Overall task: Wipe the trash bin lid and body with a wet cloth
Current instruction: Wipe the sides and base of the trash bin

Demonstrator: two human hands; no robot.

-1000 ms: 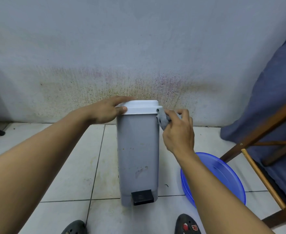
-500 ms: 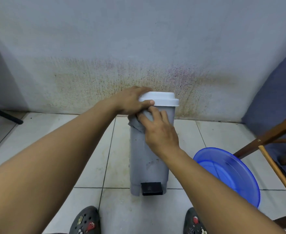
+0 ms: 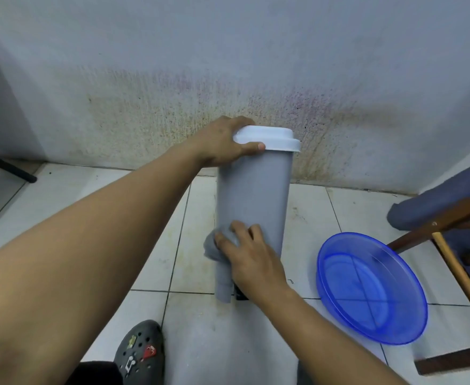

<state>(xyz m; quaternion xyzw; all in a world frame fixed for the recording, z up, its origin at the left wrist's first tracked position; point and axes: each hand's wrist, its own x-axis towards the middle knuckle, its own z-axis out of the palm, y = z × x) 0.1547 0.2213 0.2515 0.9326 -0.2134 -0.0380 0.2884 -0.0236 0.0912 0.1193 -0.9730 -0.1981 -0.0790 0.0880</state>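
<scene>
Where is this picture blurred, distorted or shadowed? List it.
Head view: wide-angle stretch makes the left forearm loom; light is soft and even, no hard shadows; right hand and cloth look slightly soft against the bin body.

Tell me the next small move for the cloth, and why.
Probably slide the cloth rightward across the lower front of the bin body: the right hand holds it low at the left edge, while the left hand grips the lid.
</scene>
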